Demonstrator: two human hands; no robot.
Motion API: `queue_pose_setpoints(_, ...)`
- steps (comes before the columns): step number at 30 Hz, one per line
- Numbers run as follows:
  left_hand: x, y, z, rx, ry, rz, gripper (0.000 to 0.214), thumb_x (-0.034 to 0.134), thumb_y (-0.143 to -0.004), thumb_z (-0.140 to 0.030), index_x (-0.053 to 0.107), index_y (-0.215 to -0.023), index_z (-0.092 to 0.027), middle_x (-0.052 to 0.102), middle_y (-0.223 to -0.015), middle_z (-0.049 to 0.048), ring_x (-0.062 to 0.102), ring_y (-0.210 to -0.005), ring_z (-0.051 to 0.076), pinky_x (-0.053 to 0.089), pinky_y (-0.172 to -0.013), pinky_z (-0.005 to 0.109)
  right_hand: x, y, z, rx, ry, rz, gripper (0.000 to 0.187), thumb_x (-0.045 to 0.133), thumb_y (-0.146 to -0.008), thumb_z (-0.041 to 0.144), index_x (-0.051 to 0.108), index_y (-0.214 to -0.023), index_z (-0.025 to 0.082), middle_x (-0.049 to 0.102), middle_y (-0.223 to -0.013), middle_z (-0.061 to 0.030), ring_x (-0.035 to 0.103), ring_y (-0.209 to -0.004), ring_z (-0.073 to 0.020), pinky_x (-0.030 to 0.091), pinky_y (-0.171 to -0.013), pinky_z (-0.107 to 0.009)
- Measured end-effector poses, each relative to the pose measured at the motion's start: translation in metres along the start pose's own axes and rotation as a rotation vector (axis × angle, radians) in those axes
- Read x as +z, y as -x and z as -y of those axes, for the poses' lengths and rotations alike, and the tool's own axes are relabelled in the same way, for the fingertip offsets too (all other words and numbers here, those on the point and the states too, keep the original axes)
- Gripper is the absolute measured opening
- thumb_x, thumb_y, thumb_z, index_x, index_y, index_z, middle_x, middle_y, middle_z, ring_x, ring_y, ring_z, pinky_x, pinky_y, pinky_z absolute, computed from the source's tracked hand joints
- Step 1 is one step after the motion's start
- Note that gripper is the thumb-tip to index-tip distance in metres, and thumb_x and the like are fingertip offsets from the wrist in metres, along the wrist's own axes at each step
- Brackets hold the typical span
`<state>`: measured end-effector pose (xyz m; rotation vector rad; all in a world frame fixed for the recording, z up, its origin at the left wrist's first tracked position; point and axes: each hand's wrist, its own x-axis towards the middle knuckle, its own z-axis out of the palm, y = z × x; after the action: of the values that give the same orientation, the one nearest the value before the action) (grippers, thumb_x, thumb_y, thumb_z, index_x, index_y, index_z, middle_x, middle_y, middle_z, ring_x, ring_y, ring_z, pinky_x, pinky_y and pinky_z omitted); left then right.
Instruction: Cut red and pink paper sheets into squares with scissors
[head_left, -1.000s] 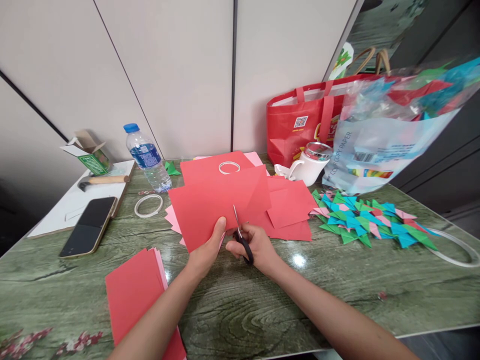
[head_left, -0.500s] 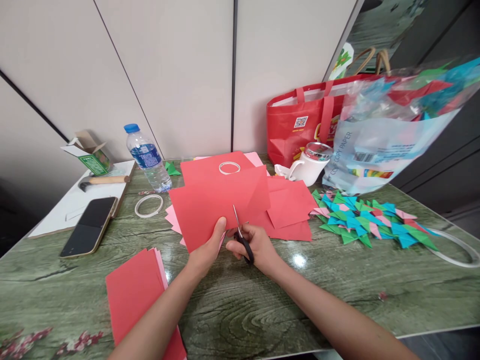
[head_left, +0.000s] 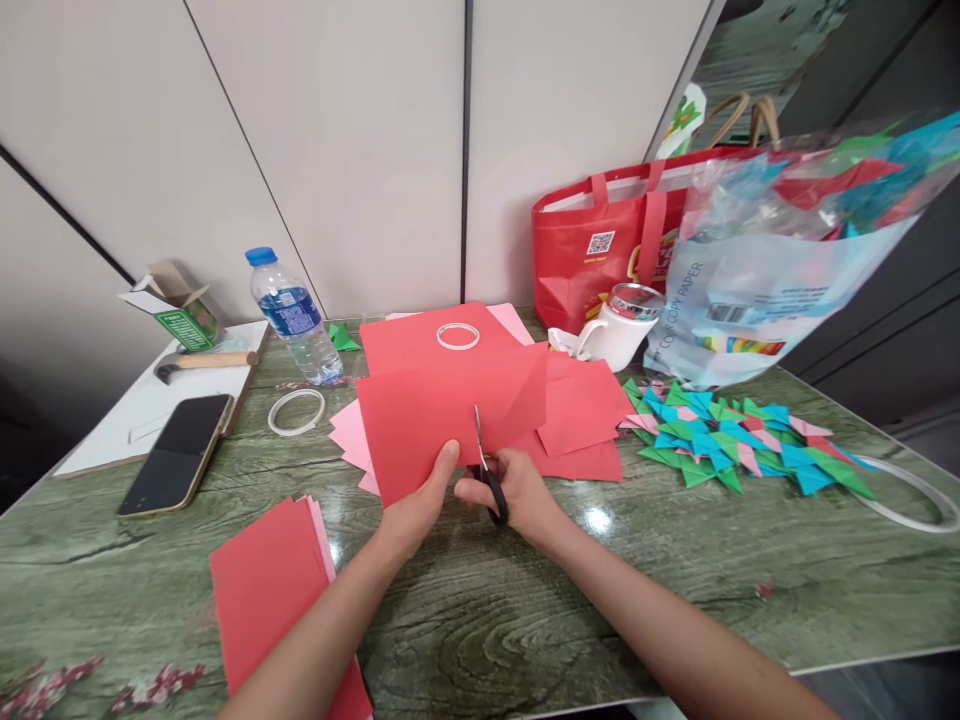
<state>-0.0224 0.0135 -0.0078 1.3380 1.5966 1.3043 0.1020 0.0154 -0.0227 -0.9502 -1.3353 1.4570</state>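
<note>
My left hand [head_left: 417,505] pinches the lower edge of a red paper sheet [head_left: 427,415], holding it up above the green wood-grain table [head_left: 525,610]. My right hand [head_left: 517,492] grips black-handled scissors [head_left: 486,470], whose blades point up into the sheet beside my left thumb. Behind it lie more red sheets [head_left: 581,415] and pink sheets [head_left: 346,432], with a white tape ring [head_left: 458,336] resting on top.
A stack of red paper [head_left: 262,590] lies at the near left. A phone [head_left: 178,453], tape ring [head_left: 297,410], water bottle [head_left: 291,317], hammer [head_left: 202,361] and small box [head_left: 176,305] sit left. Folded paper triangles [head_left: 727,440], a white mug [head_left: 619,327], red bag [head_left: 611,245] and plastic bag [head_left: 772,270] stand right.
The held red sheet has shifted slightly to the right and the scissor blades have moved a little further up into it. Both hands stay close together.
</note>
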Motion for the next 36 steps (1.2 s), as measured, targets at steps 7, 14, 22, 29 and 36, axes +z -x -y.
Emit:
queue_pose_setpoints(7, 0.002, -0.0011, 0.0044, 0.024, 0.045, 0.001, 0.043, 0.056, -0.067, -0.047, 0.057, -0.101, -0.02, 0.052, -0.116, 0.0074, 0.048, -0.107, 0.022, 0.033, -0.097, 0.035, 0.0016, 0.0011, 0.0017, 0.018, -0.013, -0.015, 0.03, 0.07, -0.056, 0.038, 0.051, -0.063, 0.015, 0.047, -0.052, 0.0036, 0.039, -0.047, -0.0085, 0.032, -0.044, -0.02)
queue_pose_setpoints(14, 0.0003, 0.0005, 0.0007, -0.014, -0.017, -0.006, 0.047, 0.056, -0.067, -0.047, 0.054, -0.105, -0.019, 0.052, -0.116, 0.0087, 0.047, -0.109, 0.023, 0.031, -0.098, 0.037, 0.0014, 0.0011, 0.0034, 0.003, -0.031, -0.005, 0.029, 0.069, -0.057, 0.037, 0.051, -0.065, 0.015, 0.045, -0.049, 0.0053, 0.038, -0.043, -0.0073, 0.03, -0.041, -0.019)
queue_pose_setpoints(22, 0.0017, 0.0005, 0.0019, 0.03, 0.045, 0.003, 0.038, 0.055, -0.069, -0.045, 0.057, -0.098, -0.021, 0.055, -0.112, 0.0069, 0.05, -0.105, 0.02, 0.035, -0.094, 0.034, 0.0024, 0.0016, 0.0062, 0.04, -0.012, -0.041, 0.029, 0.069, -0.057, 0.037, 0.049, -0.06, 0.015, 0.046, -0.045, 0.0059, 0.04, -0.041, -0.007, 0.031, -0.04, -0.019)
queue_pose_setpoints(29, 0.0021, 0.0014, 0.0003, 0.009, 0.028, 0.012, 0.037, 0.053, -0.069, -0.045, 0.056, -0.094, -0.019, 0.057, -0.108, 0.0085, 0.053, -0.099, 0.019, 0.038, -0.091, 0.033, 0.0026, 0.0015, 0.0062, 0.048, -0.011, -0.047, 0.033, 0.068, -0.057, 0.042, 0.05, -0.06, 0.015, 0.046, -0.044, 0.0052, 0.04, -0.04, -0.0071, 0.032, -0.039, -0.019)
queue_pose_setpoints(36, 0.0026, 0.0003, 0.0018, -0.009, 0.103, 0.039, 0.031, 0.055, -0.068, -0.044, 0.056, -0.088, -0.02, 0.058, -0.103, 0.0077, 0.052, -0.1, 0.02, 0.037, -0.092, 0.035, 0.002, 0.0011, 0.0019, 0.037, -0.029, -0.063, 0.033, 0.068, -0.058, 0.042, 0.055, -0.069, 0.014, 0.046, -0.042, 0.0057, 0.04, -0.037, -0.0073, 0.031, -0.038, -0.019)
